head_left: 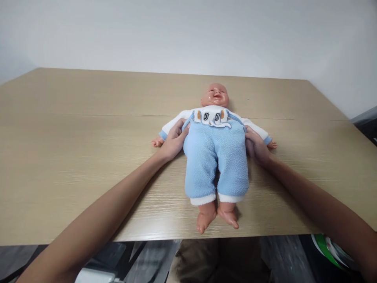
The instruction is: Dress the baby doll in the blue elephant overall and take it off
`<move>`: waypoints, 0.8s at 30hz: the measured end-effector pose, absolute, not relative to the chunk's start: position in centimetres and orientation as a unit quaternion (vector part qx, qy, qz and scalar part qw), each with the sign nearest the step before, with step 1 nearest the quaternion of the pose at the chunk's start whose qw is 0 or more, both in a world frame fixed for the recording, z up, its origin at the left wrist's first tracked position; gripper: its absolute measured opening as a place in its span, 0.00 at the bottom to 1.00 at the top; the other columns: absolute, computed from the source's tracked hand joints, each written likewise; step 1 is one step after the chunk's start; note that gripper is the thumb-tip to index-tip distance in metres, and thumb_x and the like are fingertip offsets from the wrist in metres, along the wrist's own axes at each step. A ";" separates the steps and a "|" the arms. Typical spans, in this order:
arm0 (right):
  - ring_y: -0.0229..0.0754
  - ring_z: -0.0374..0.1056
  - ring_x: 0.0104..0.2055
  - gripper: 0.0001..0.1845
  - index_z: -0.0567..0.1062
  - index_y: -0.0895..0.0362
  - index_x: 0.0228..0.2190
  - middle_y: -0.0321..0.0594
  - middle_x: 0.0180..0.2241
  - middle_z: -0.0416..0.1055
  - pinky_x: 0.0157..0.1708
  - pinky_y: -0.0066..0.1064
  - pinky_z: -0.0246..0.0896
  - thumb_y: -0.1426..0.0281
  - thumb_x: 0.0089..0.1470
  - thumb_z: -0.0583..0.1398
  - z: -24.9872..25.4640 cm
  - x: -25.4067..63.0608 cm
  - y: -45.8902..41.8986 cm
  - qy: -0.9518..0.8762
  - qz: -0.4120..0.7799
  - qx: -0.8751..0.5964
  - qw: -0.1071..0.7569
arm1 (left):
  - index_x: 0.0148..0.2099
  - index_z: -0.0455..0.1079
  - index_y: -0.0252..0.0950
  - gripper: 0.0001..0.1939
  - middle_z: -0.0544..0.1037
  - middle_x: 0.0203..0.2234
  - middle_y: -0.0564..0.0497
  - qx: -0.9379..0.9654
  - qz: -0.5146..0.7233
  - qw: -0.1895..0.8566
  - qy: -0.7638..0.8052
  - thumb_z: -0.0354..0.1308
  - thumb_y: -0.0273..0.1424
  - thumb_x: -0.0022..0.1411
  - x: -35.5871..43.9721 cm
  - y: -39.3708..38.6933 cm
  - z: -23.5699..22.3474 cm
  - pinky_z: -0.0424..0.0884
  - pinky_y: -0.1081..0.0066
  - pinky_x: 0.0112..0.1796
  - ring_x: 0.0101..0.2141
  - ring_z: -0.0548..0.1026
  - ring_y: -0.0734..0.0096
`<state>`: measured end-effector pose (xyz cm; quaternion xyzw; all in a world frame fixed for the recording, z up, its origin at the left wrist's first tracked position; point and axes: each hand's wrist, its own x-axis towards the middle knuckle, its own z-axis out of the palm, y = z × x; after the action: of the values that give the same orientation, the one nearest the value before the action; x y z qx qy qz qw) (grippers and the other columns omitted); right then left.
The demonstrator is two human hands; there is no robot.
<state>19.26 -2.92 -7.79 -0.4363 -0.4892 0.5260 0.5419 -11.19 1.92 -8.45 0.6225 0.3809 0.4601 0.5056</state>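
Note:
A baby doll (217, 94) lies on its back on the table, head away from me and bare feet towards me. It wears light blue fleece overalls (203, 157) over a white top with blue cuffs, with an animal face on the chest. My left hand (176, 137) is closed on the overalls at the left side of the waist, thumb on the fabric. At the opposite side, my right hand (257, 143) grips the overalls' edge, its fingertips partly hidden. The doll's arms stretch outward beyond both hands.
The wooden table (88, 157) has a thin seam across it and meets a white wall (176, 35) at the back. Below the front edge are my legs (218, 259), a white object (96, 276) at left and a green-rimmed round item (326, 249) at right.

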 end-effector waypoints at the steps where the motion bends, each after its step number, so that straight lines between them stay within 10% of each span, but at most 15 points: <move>1: 0.47 0.65 0.38 0.08 0.68 0.49 0.32 0.34 0.30 0.63 0.49 0.41 0.70 0.64 0.51 0.63 -8.0 19.5 -2.9 -0.490 0.527 -0.436 0.540 | 0.44 0.74 0.40 0.29 0.73 0.33 0.52 0.631 0.454 0.500 0.381 0.68 0.62 0.67 -11.3 1.9 -8.1 0.65 0.69 0.33 0.32 0.66 0.68; 19: 0.41 0.53 0.27 0.29 0.68 0.50 0.28 0.31 0.24 0.55 0.29 0.35 0.57 0.40 0.64 0.65 -3.2 19.6 1.5 -0.577 0.469 -0.482 0.463 | 0.52 0.67 0.42 0.28 0.78 0.42 0.48 0.654 0.558 0.302 0.412 0.57 0.62 0.76 -11.7 1.7 -8.8 0.75 0.61 0.50 0.44 0.78 0.63; 24: 0.43 0.67 0.33 0.20 0.75 0.52 0.33 0.36 0.30 0.72 0.39 0.35 0.68 0.50 0.69 0.65 -1.6 17.1 3.7 -0.669 0.331 -0.497 0.442 | 0.55 0.69 0.41 0.23 0.76 0.52 0.43 0.674 0.565 0.244 0.409 0.56 0.56 0.80 -11.6 1.2 -8.8 0.75 0.61 0.49 0.48 0.77 0.62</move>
<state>17.08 3.73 -1.59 -0.4971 -0.6692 0.3311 0.4420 -11.61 1.24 -8.83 0.6736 0.4088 0.5652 0.2444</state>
